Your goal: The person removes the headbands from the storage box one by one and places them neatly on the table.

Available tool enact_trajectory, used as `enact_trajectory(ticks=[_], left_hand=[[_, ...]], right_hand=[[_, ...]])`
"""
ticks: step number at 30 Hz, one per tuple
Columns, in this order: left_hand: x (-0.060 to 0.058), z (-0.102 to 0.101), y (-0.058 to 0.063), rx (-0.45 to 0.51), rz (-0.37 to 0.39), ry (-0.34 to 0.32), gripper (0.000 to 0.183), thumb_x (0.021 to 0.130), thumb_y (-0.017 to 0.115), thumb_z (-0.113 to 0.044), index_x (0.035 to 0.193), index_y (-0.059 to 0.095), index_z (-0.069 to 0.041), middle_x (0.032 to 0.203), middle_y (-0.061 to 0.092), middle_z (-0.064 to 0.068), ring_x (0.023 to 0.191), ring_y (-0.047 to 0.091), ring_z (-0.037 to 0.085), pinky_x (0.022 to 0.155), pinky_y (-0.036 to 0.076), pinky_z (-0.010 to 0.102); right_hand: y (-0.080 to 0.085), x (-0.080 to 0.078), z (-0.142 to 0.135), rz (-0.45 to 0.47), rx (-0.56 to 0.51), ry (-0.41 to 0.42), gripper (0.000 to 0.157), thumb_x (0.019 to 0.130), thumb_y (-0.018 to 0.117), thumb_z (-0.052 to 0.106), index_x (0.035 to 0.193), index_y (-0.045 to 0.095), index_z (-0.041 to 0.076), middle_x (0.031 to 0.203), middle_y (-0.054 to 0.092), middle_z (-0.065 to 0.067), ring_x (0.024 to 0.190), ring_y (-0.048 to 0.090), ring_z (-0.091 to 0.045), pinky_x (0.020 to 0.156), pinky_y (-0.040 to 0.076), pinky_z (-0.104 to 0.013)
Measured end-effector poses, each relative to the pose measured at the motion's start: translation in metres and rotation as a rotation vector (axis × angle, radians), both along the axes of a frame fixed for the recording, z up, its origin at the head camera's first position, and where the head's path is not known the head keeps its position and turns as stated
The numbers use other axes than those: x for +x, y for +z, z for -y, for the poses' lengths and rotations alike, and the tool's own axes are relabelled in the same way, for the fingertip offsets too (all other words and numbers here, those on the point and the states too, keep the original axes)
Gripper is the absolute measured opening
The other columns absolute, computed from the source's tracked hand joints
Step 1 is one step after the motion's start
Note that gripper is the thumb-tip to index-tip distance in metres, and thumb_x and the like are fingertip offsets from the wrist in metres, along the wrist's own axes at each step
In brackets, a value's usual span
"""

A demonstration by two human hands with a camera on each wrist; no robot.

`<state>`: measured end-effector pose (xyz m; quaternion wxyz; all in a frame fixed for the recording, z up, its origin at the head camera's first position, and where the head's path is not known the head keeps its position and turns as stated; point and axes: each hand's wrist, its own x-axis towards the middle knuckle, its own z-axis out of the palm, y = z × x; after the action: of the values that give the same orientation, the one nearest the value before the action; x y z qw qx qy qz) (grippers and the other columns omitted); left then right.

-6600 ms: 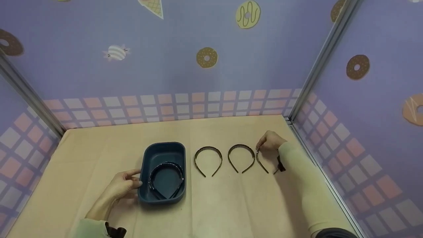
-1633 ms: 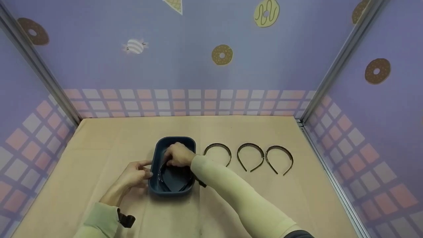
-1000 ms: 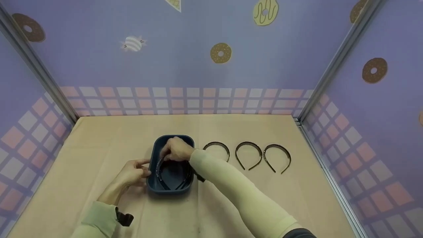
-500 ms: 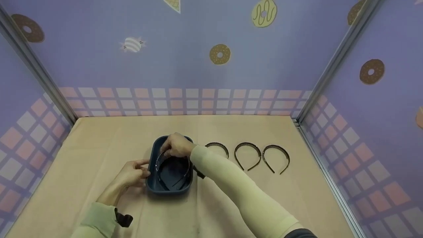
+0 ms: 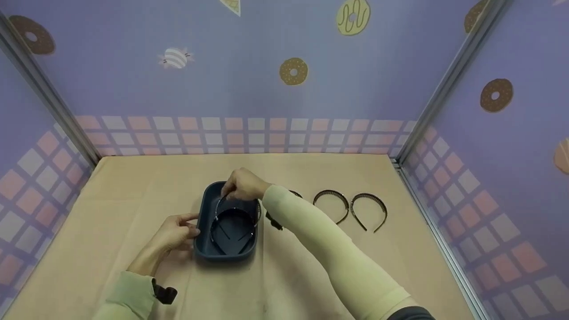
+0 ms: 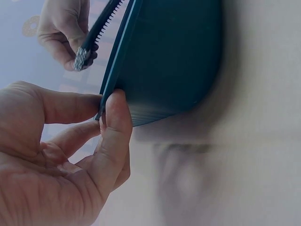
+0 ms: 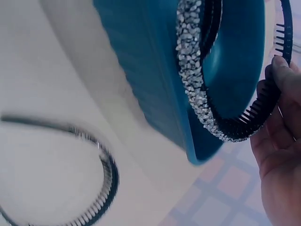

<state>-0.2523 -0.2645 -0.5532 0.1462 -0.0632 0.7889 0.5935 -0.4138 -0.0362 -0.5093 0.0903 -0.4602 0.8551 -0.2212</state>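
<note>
My left hand (image 5: 172, 233) pinches the left rim of a dark blue rectangular bin (image 5: 205, 240) between thumb and fingers; the left wrist view shows the grip closely. Above the bin, my right hand (image 5: 245, 184) holds a black headband (image 5: 217, 212) by the top of its arch. Its ends hang down over the bin. In the right wrist view this headband (image 7: 192, 77) has silvery sparkling stones outside and comb teeth inside. At least one other dark headband (image 5: 234, 210) lies inside the bin.
On the cream-covered table (image 5: 146, 186), right of the bin, lie three dark headbands in a row: one mostly behind my right sleeve (image 5: 311, 226), a middle headband (image 5: 331, 192) and a right-hand headband (image 5: 370, 195). Patterned walls (image 5: 249, 89) enclose the back and sides.
My right hand left the far-right headband on the table and reached into the bin. In the last half second it has lifted a headband upward there. My left hand keeps its hold.
</note>
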Motion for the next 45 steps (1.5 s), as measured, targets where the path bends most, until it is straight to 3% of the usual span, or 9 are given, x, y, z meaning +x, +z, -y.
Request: enact_trajectory(ticks=[6, 11, 19, 24, 33, 41, 45], left_hand=[[0.0, -0.001, 0.003, 0.0, -0.001, -0.014, 0.065, 0.1, 0.063, 0.002, 0.161, 0.039, 0.003, 0.119, 0.061, 0.025, 0.101, 0.073, 0.039, 0.075, 0.063, 0.047], [-0.001, -0.002, 0.0, 0.013, -0.001, -0.019, 0.065, 0.1, 0.063, 0.001, 0.161, 0.039, 0.003, 0.121, 0.061, 0.029, 0.101, 0.073, 0.041, 0.071, 0.063, 0.043], [-0.004, -0.005, 0.0, -0.001, 0.005, -0.012, 0.064, 0.099, 0.064, 0.002, 0.16, 0.041, 0.004, 0.118, 0.061, 0.023, 0.101, 0.072, 0.041, 0.076, 0.063, 0.048], [-0.004, -0.006, 0.0, 0.001, 0.014, -0.014, 0.064, 0.1, 0.064, 0.001, 0.16, 0.041, 0.003, 0.122, 0.061, 0.029, 0.099, 0.072, 0.041, 0.068, 0.063, 0.04], [-0.004, -0.001, -0.001, -0.005, 0.019, -0.013, 0.065, 0.098, 0.065, 0.0, 0.159, 0.042, 0.003, 0.124, 0.06, 0.028, 0.098, 0.073, 0.034, 0.072, 0.064, 0.046], [-0.001, 0.003, -0.003, 0.003, 0.02, -0.009, 0.064, 0.097, 0.065, 0.003, 0.158, 0.043, 0.005, 0.127, 0.061, 0.035, 0.094, 0.074, 0.033, 0.068, 0.064, 0.042], [0.003, -0.001, 0.006, 0.002, 0.024, -0.023, 0.063, 0.099, 0.062, 0.005, 0.158, 0.039, 0.009, 0.131, 0.057, 0.04, 0.095, 0.073, 0.036, 0.07, 0.064, 0.043]], right_hand=[[0.015, -0.009, -0.014, -0.021, 0.035, -0.002, 0.014, 0.092, 0.083, 0.009, 0.105, 0.087, 0.012, 0.103, 0.082, 0.002, 0.097, 0.074, -0.009, 0.086, 0.054, -0.018], [0.022, -0.017, -0.032, 0.001, 0.051, -0.027, 0.013, 0.092, 0.083, 0.008, 0.105, 0.086, 0.011, 0.103, 0.082, 0.0, 0.099, 0.074, -0.01, 0.087, 0.056, -0.019], [0.027, -0.027, -0.068, 0.073, 0.055, -0.051, 0.012, 0.093, 0.082, 0.008, 0.104, 0.086, 0.008, 0.104, 0.082, -0.004, 0.098, 0.077, -0.014, 0.085, 0.059, -0.025], [0.02, -0.03, -0.093, 0.084, 0.064, -0.055, 0.011, 0.092, 0.083, 0.008, 0.103, 0.087, 0.009, 0.104, 0.082, -0.004, 0.097, 0.077, -0.015, 0.085, 0.06, -0.026], [0.004, -0.033, -0.133, 0.059, 0.064, -0.063, 0.01, 0.089, 0.084, 0.003, 0.097, 0.087, 0.009, 0.097, 0.082, -0.002, 0.091, 0.077, -0.015, 0.083, 0.061, -0.028], [-0.008, -0.026, -0.154, 0.168, 0.079, -0.1, 0.016, 0.09, 0.083, 0.003, 0.106, 0.084, 0.003, 0.103, 0.081, -0.006, 0.096, 0.078, -0.016, 0.085, 0.062, -0.029], [-0.012, -0.022, -0.167, 0.208, 0.07, -0.11, 0.015, 0.089, 0.084, 0.002, 0.104, 0.085, 0.005, 0.102, 0.081, -0.005, 0.093, 0.077, -0.013, 0.082, 0.062, -0.028]])
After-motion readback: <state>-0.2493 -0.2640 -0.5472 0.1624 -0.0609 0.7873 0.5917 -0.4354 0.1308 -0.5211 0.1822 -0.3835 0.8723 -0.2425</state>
